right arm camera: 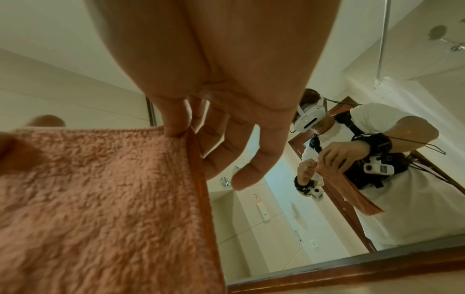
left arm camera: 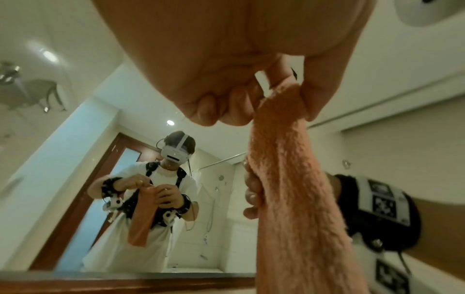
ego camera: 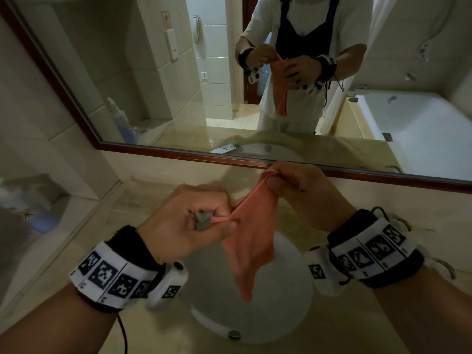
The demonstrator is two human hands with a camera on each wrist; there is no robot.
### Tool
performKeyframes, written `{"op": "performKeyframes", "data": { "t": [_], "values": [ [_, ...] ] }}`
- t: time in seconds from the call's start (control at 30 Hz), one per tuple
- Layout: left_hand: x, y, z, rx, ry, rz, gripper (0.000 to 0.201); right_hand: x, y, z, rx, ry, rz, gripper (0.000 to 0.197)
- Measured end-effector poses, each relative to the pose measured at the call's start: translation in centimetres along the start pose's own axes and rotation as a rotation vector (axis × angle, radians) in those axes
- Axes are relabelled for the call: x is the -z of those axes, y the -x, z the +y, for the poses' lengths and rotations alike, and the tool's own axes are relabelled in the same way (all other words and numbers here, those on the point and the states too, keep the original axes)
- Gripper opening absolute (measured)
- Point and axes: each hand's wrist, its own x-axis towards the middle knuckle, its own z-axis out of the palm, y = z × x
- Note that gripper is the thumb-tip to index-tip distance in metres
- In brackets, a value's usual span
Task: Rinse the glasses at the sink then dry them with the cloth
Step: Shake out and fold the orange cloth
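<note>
While held over the sink (ego camera: 293, 297), the cloth (ego camera: 251, 241) is judged light, limp and fluffy, best taken at a hemmed corner. One corner is pinched by the left hand (ego camera: 189, 223) at 9 o'clock, other fingers curled. Another corner is pinched by the right hand (ego camera: 298, 185) at 1 o'clock, remaining fingers loosely extended. No glasses are seen; the mirror (ego camera: 143, 72) is at 12.

I log the cloth (ego camera: 251, 241) as salmon-orange. My wristbands (ego camera: 112, 277) are white with black square-code patterns. The sink (ego camera: 288, 302) is white.
</note>
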Motion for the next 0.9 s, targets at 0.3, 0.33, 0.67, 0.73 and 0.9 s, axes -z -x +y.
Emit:
{"op": "performKeyframes", "data": {
  "t": [0.3, 0.33, 0.67, 0.73, 0.9],
  "values": [
    [0.1, 0.1, -1.5, 0.223, -0.051, 0.351, 0.026, 0.0, 0.0, -0.1, -0.075, -0.076, 0.063, 0.035],
    [0.1, 0.0, -1.3, 0.231, -0.005, 0.351, 0.027, -0.1, -0.1, -0.2, -0.094, -0.097, 0.067, 0.038],
    [-1.4, -1.4, -0.9, 0.452, 0.415, 0.448, 0.034, -1.8, -0.2, -1.6, -0.355, -0.465, 0.020, 0.018],
    [-1.4, -1.6, -1.1, 0.458, 0.479, 0.517, 0.036, -2.1, 0.4, -1.0, -0.402, -0.619, -0.064, 0.056],
    [-0.8, -1.4, -2.0, 0.529, 0.727, 0.534, 0.056, -2.9, 1.1, 0.5, -0.298, -0.592, -0.227, 0.119]
  ]
}}
